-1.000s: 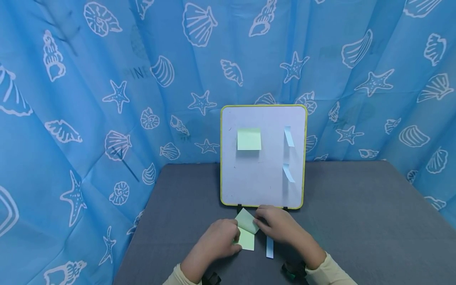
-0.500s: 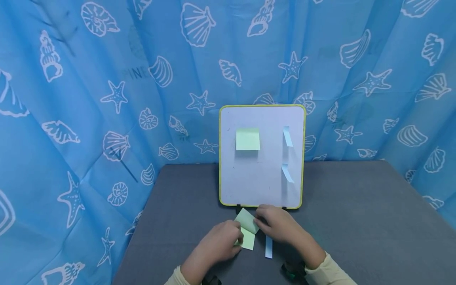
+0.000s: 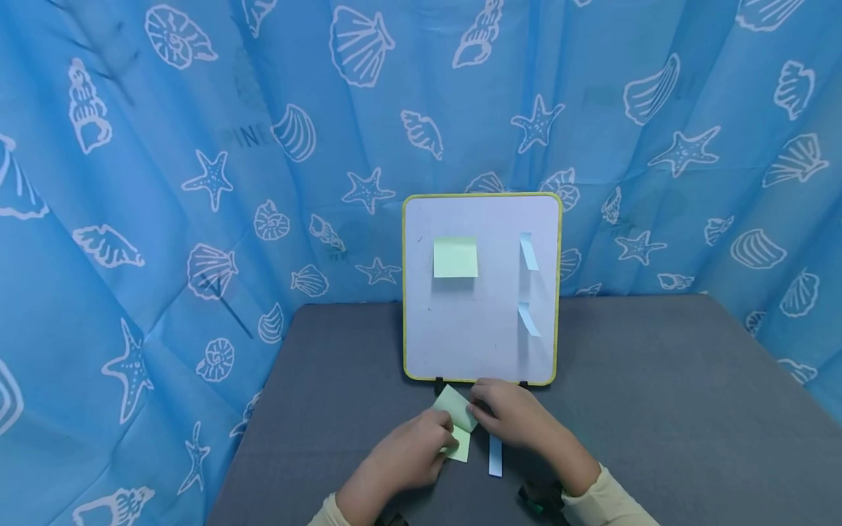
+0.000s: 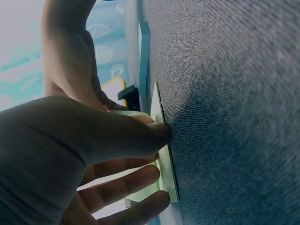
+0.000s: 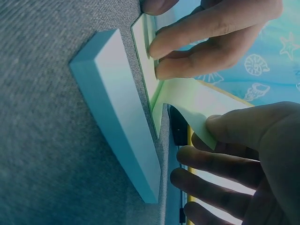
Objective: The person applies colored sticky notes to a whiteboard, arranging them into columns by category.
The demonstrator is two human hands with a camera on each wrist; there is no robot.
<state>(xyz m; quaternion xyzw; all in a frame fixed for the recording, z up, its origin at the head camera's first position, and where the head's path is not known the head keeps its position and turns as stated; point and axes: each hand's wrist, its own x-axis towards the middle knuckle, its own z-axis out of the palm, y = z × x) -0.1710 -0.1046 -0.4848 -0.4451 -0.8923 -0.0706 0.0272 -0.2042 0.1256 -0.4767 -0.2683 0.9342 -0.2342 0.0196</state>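
Observation:
A light green sticky-note pad (image 3: 463, 444) lies on the grey table just before the whiteboard. Its top sticky note (image 3: 455, 405) is folded up and away from the pad. My right hand (image 3: 509, 413) pinches a corner of that note between thumb and index finger, its other fingers spread apart in the right wrist view. My left hand (image 3: 409, 451) holds the pad down, with fingertips on its face and the thumb (image 4: 152, 138) at its edge. Right of the pad lies a narrow blue sticky-note pad (image 3: 495, 456), seen close up in the right wrist view.
A yellow-rimmed whiteboard (image 3: 483, 351) stands upright on black feet behind the hands. It bears a green sticky note (image 3: 455, 258) and two narrow blue notes, upper (image 3: 529, 252) and lower (image 3: 528, 320). A blue shell-print curtain (image 3: 276, 183) hangs behind the grey table (image 3: 658, 394).
My left hand has shifted slightly right and up over the green pad, covering more of it. The right hand keeps its pinch on the lifted note. The whole view has drifted slightly.

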